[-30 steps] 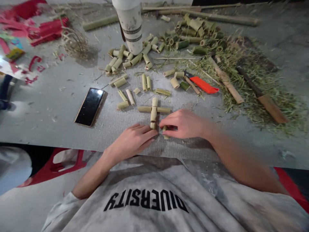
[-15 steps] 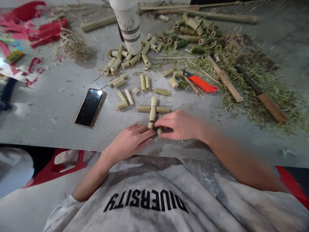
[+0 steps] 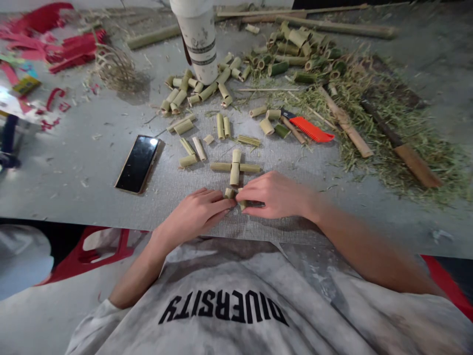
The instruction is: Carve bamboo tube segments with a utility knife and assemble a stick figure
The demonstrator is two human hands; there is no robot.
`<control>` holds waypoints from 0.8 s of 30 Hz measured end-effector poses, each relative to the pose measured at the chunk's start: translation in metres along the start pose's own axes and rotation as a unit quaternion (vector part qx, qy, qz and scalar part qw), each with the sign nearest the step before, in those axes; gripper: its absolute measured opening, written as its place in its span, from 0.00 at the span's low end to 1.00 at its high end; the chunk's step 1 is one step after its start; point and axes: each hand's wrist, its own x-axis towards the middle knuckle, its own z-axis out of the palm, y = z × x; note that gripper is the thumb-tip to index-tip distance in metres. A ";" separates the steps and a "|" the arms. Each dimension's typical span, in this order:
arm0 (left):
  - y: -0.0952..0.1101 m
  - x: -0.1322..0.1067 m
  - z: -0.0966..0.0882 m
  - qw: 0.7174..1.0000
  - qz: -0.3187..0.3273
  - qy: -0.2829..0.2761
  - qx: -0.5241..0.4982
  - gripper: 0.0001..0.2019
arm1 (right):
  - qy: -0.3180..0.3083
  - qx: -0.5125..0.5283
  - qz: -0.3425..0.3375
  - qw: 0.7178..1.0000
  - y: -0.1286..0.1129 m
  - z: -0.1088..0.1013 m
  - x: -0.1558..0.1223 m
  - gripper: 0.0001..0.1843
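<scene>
From where I stand, the clearest writing is the black lettering (image 3: 223, 306) across the person's grey, mottled top (image 3: 221, 268): it reads DIVERSITY, upside down from the wearer's own view. A tall white cup (image 3: 199, 47) at the back of the desk (image 3: 77, 192) carries dark bands and a pattern, too small to make out; it stands among loose bamboo pieces and hides some of them. The phone (image 3: 136, 165), left of the work, shows a dark screen with a bright glare. At the near edge, the left hand (image 3: 197, 212) is nearly closed, thumb and fingers holding a short tube (image 3: 229, 194) and covering its near end. Just beside it, the right hand (image 3: 273, 195) pinches a second tube (image 3: 242, 204), with its other fingers curled. Right beyond the fingertips lies a bamboo cross (image 3: 234, 175), an upright over a crosspiece, with cut lengths scattered farther off. An orange-handled tool (image 3: 312, 129) lies to the right, near a heap of green shavings (image 3: 399, 118) on which a wooden-handled blade (image 3: 417, 165) rests. Behind are a pile of bamboo tubes (image 3: 290, 59) and long poles (image 3: 343, 27); over on the left sit a woven ball (image 3: 114, 69) and crumpled red material (image 3: 76, 47).
</scene>
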 end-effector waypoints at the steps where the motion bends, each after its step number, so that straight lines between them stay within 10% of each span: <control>1: -0.001 0.000 0.000 1.000 -0.003 0.000 0.001 0.16 | 0.004 0.001 -0.003 1.000 0.000 0.000 0.000 0.13; 16: -0.064 0.028 -0.082 0.992 -0.107 0.029 0.065 0.17 | 0.060 -0.007 -0.036 0.997 0.002 0.001 -0.001 0.18; 24: -0.126 0.028 -0.076 0.983 -0.151 -0.039 0.100 0.14 | 0.148 -0.028 0.037 0.988 0.007 -0.014 -0.003 0.19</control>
